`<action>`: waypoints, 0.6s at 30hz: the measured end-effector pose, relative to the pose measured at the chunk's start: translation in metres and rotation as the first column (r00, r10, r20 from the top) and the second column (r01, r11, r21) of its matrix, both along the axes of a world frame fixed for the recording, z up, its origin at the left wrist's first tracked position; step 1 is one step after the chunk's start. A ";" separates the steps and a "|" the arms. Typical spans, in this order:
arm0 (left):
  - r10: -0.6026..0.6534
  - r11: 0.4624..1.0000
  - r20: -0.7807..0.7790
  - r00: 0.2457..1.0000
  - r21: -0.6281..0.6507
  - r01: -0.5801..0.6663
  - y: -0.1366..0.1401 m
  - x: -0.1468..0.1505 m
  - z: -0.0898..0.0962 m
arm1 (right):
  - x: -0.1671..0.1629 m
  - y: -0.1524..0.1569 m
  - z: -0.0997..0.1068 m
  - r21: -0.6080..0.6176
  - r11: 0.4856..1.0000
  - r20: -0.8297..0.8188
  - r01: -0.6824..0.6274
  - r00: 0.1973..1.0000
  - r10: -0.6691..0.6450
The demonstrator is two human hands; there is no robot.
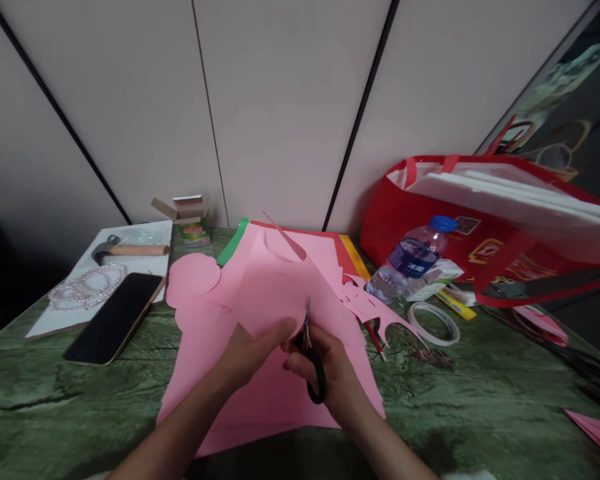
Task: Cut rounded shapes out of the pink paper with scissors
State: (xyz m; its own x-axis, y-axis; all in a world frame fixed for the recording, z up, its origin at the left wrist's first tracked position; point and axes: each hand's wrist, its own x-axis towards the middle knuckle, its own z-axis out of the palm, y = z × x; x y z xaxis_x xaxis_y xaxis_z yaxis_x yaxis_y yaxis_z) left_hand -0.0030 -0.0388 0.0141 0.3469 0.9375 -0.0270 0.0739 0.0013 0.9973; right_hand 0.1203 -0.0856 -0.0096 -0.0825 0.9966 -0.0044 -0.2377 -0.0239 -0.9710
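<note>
My left hand pinches a piece of pink paper by its near edge, thumb on top. The piece has a curved outline and a thin strip curling up at its far side. In my right hand is a pair of scissors with black handles, fingers wrapped round the loops. Its blades point away from me at the right edge of the held paper; how far apart they are is hard to make out. Beneath both hands lie stacked pink sheets. A rounded pink cut-out rests on the left.
On the left are a black phone, pearl-like strings, a hammer and a small open box. To the right lie pink scraps, a water bottle, a tape roll and a red bag.
</note>
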 end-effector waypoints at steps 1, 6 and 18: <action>0.000 1.000 -0.002 1.000 0.000 0.000 0.000 0.000 0.000 | 0.000 0.000 0.000 0.003 1.000 0.001 0.003 1.000 -0.003; 0.012 1.000 0.010 1.000 -0.013 -0.012 0.000 0.000 -0.002 | -0.001 0.001 -0.001 0.001 1.000 0.017 0.013 1.000 -0.013; 0.024 0.998 0.004 1.000 -0.056 -0.024 -0.003 0.006 0.006 | 0.000 0.000 0.004 -0.010 1.000 0.037 0.030 0.999 -0.029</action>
State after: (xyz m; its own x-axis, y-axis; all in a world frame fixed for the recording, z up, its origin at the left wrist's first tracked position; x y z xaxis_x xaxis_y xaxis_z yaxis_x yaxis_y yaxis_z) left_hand 0.0025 -0.0420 0.0203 0.3247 0.9426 -0.0780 0.0685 0.0588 0.9959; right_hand 0.1198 -0.0858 -0.0055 -0.0525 0.9985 -0.0174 -0.2027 -0.0278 -0.9788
